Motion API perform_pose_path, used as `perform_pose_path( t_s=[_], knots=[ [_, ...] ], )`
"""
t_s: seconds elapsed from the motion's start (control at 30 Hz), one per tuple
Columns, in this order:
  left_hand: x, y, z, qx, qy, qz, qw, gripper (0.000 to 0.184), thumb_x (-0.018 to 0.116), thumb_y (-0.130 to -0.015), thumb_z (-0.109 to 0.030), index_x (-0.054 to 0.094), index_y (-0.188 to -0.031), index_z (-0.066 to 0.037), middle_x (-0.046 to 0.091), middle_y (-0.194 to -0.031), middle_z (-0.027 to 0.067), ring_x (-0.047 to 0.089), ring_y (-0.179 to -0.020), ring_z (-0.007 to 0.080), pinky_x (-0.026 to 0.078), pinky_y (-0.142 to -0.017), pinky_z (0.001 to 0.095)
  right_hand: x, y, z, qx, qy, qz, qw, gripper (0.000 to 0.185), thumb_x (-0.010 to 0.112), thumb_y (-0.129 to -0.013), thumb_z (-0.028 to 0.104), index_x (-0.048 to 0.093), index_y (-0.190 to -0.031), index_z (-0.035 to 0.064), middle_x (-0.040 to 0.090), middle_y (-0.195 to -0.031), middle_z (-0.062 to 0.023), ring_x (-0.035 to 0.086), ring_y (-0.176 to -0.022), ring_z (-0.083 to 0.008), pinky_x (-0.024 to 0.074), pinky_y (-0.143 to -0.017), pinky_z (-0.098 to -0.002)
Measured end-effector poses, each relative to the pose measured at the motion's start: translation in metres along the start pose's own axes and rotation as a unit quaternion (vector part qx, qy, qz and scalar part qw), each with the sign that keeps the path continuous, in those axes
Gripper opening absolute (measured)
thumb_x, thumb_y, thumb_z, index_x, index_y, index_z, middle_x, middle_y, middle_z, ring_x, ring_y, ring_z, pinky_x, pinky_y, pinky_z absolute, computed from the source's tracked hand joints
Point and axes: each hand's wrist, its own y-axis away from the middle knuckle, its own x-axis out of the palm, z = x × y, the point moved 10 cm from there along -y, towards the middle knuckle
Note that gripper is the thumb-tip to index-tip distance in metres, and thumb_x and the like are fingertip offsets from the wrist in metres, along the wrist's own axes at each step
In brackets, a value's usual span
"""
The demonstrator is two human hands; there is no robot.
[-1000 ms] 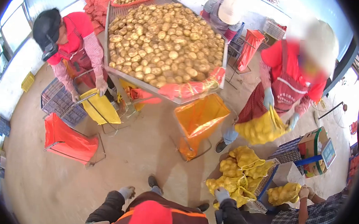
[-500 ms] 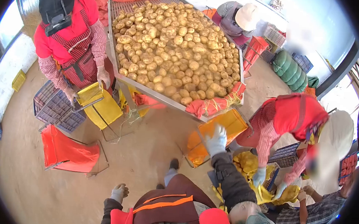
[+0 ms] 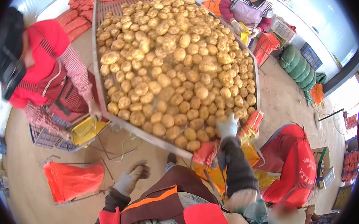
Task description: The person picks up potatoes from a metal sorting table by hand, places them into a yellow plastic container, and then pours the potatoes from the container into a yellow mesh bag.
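Observation:
A metal-edged sorting table (image 3: 144, 139) heaped with potatoes (image 3: 170, 69) fills the centre. My right hand (image 3: 227, 127), in a light glove, reaches to the table's near right corner, at the edge of the potatoes and beside red netting (image 3: 206, 154). Its fingers are partly hidden and blurred, so I cannot tell whether it holds a potato. My left hand (image 3: 132, 178), in a grey glove, hangs over the floor in front of my apron, fingers apart and holding nothing. Below my right forearm, an orange bag (image 3: 212, 174) hangs on a metal stand.
At left, a person in red (image 3: 45, 73) handles a yellow bag (image 3: 87, 131) above a crate. A red bag on a stand (image 3: 72, 180) is on the floor. Another person bends at right (image 3: 294, 161); one stands behind the table (image 3: 249, 10). Green bundles (image 3: 298, 68) lie at the back right.
The table appears closer and larger. My right hand has moved forward to the potatoes' edge; my left hand has risen slightly. The person at right has bent lower after lowering a filled yellow bag.

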Motion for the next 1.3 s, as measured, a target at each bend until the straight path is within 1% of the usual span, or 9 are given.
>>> perform_pose_path(
  t_s=[0.13, 0.37, 0.6, 0.7, 0.73, 0.83, 0.93, 1.13, 1.3],
  knots=[
    [0.103, -0.099, -0.049, -0.092, 0.162, 0.085, 0.979, 0.054, 0.06, -0.091, -0.042, 0.046, -0.132, -0.011, 0.059, -0.114, 0.0101, 0.062, -0.099, 0.0254, 0.054, -0.08, 0.0388, 0.027, 0.071, 0.118, -0.286, -0.157, 0.214, 0.921, 0.061, 0.081, -0.066, 0.031, 0.058, -0.116, 0.0052, 0.058, -0.11, -0.0209, 0.058, -0.102, -0.0366, 0.0483, -0.089, -0.0409],
    [0.063, -0.188, -0.038, -0.1, 0.184, 0.042, 0.977, 0.034, 0.056, -0.094, -0.036, 0.053, -0.113, -0.008, 0.06, -0.109, 0.0104, 0.061, -0.101, 0.0252, 0.055, -0.077, 0.0382, -0.026, -0.121, 0.151, -0.22, -0.041, -0.002, 0.975, 0.062, 0.069, -0.079, 0.039, 0.05, -0.127, 0.0059, 0.051, -0.127, -0.0188, 0.046, -0.118, -0.0357, 0.0383, -0.1, -0.0456],
    [0.054, -0.229, -0.044, -0.105, 0.262, 0.089, 0.955, 0.036, 0.052, -0.096, -0.038, 0.057, -0.097, -0.003, 0.062, -0.104, 0.0137, 0.062, -0.098, 0.027, 0.051, -0.086, 0.0374, 0.07, -0.19, 0.207, -0.14, 0.032, 0.214, 0.966, 0.081, 0.068, -0.075, 0.056, 0.043, -0.133, 0.004, 0.053, -0.126, -0.0219, 0.048, -0.121, -0.036, 0.0415, -0.099, -0.0425],
    [0.065, -0.237, -0.084, -0.103, 0.114, 0.105, 0.983, 0.049, 0.051, -0.095, -0.043, 0.052, -0.125, -0.004, 0.058, -0.12, 0.014, 0.06, -0.103, 0.026, 0.049, -0.091, 0.0371, 0.074, -0.157, 0.213, -0.112, -0.096, 0.271, 0.951, 0.077, 0.062, -0.08, 0.059, 0.045, -0.124, -0.0017, 0.059, -0.117, -0.0241, 0.06, -0.108, -0.0334, 0.05, -0.089, -0.0399],
    [0.074, -0.241, -0.1, -0.103, 0.118, 0.103, 0.982, 0.049, 0.051, -0.095, -0.043, 0.052, -0.125, -0.004, 0.058, -0.12, 0.014, 0.06, -0.103, 0.026, 0.049, -0.091, 0.0371, 0.104, -0.145, 0.215, -0.263, -0.084, 0.25, 0.928, 0.07, 0.055, -0.085, 0.059, 0.048, -0.121, -0.0008, 0.064, -0.108, -0.0208, 0.065, -0.098, -0.031, 0.0528, -0.083, -0.0385],
    [0.084, -0.251, -0.138, -0.081, 0.177, 0.093, 0.976, 0.065, 0.053, -0.092, -0.048, 0.042, -0.139, -0.004, 0.054, -0.128, 0.0165, 0.06, -0.105, 0.0249, 0.048, -0.092, 0.0355, 0.095, -0.06, 0.249, -0.173, -0.254, 0.335, 0.891, 0.052, 0.047, -0.091, 0.049, 0.054, -0.114, 0.0037, 0.065, -0.091, -0.023, 0.066, -0.088, -0.0312, 0.0532, -0.076, -0.0389],
    [0.064, -0.252, -0.092, -0.246, 0.288, 0.205, 0.903, 0.065, 0.056, -0.09, -0.049, 0.047, -0.133, -0.001, 0.059, -0.121, 0.017, 0.061, -0.102, 0.0251, 0.049, -0.09, 0.0354, 0.104, -0.013, 0.301, -0.41, 0.018, 0.377, 0.83, 0.039, 0.046, -0.095, 0.039, 0.054, -0.115, 0.006, 0.064, -0.088, -0.0228, 0.065, -0.087, -0.0339, 0.0521, -0.074, -0.0434],
    [0.036, -0.262, -0.125, -0.178, 0.328, 0.209, 0.904, 0.057, 0.058, -0.089, -0.051, 0.057, -0.116, 0.0, 0.066, -0.097, 0.0126, 0.064, -0.087, 0.0223, 0.053, -0.079, 0.033, 0.071, -0.159, 0.407, -0.389, -0.038, -0.052, 0.919, 0.055, 0.069, -0.081, 0.035, 0.049, -0.123, 0.0054, 0.054, -0.118, -0.018, 0.055, -0.108, -0.0331, 0.0473, -0.087, -0.0443],
    [0.011, -0.264, -0.149, -0.115, 0.247, 0.167, 0.948, 0.054, 0.052, -0.093, -0.051, 0.058, -0.113, -0.001, 0.066, -0.093, 0.0089, 0.063, -0.085, 0.018, 0.052, -0.075, 0.028, 0.133, -0.126, 0.4, -0.292, -0.099, 0.22, 0.926, 0.067, 0.073, -0.077, 0.034, 0.046, -0.131, 0.0056, 0.047, -0.132, -0.0175, 0.05, -0.119, -0.0304, 0.0423, -0.098, -0.0421]
  ],
)
